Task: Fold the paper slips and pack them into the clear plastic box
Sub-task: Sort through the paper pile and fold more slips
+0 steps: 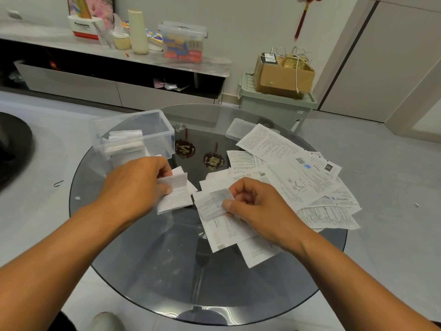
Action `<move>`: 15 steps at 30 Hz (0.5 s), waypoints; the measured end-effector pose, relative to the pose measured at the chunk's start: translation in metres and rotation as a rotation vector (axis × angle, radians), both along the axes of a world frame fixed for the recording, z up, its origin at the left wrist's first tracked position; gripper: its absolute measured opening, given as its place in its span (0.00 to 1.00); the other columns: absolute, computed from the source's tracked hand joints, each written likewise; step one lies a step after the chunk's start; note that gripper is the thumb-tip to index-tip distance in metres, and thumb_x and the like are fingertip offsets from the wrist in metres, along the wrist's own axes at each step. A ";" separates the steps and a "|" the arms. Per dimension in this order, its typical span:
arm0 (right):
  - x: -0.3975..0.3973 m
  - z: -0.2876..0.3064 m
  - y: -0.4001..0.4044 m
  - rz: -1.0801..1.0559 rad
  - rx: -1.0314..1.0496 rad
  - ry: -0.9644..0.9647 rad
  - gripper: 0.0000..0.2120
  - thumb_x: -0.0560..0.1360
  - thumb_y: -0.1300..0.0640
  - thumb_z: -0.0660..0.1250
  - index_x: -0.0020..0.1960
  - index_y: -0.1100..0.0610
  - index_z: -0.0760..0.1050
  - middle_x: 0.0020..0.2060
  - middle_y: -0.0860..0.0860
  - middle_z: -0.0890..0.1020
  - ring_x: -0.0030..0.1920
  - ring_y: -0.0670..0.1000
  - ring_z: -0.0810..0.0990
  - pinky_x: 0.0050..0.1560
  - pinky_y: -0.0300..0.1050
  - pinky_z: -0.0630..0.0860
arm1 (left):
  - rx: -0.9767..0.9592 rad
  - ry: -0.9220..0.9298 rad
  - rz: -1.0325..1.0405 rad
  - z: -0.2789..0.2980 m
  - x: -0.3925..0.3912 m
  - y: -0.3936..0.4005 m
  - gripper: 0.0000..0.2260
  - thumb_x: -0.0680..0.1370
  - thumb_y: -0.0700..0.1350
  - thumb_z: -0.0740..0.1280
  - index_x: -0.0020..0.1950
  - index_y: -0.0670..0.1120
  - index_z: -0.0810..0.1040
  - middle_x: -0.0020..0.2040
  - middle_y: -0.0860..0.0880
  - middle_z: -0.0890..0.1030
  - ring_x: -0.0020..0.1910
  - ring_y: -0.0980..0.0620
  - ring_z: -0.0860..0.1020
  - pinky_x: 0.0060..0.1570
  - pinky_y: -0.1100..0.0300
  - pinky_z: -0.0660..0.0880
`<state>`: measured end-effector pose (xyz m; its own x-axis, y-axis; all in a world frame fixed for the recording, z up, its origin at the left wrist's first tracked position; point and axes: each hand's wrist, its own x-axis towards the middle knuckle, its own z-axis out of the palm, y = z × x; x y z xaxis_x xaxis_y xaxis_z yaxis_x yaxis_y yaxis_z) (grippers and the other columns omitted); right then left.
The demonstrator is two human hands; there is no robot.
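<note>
Mostly white and grey here
Slips (290, 173) are white with fine grey print, box (133, 134) see-through, counter (167, 271) smoky dark glass. Two dark red tags (213, 161) with gold marks, a brown carton (282, 76) on a pale green bin (276, 105).

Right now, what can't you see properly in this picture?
All from the head view:
- The print on the paper slips: too small to read.
- The left hand fingertips: curled behind the folded slip it holds.
- How many folded slips sit in the clear plastic box: its cloudy walls blur them.
- The box lid: partly covered by the paper slips.
- The right hand palm: turned away.
</note>
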<state>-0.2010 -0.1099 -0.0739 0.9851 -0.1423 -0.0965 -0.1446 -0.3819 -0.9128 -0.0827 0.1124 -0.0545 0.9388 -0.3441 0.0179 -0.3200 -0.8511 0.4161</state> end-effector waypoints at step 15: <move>0.007 -0.001 -0.001 -0.278 0.076 -0.063 0.06 0.76 0.54 0.75 0.46 0.56 0.81 0.42 0.52 0.86 0.41 0.52 0.85 0.44 0.48 0.82 | 0.333 0.218 -0.407 0.007 -0.029 0.003 0.21 0.82 0.64 0.47 0.58 0.55 0.74 0.65 0.52 0.70 0.66 0.50 0.67 0.69 0.52 0.66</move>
<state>-0.1936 -0.1108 -0.0754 0.9135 -0.4027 -0.0574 -0.1768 -0.2659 -0.9477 -0.1117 0.1156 -0.0473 0.6990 -0.6328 -0.3332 -0.5863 -0.7738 0.2396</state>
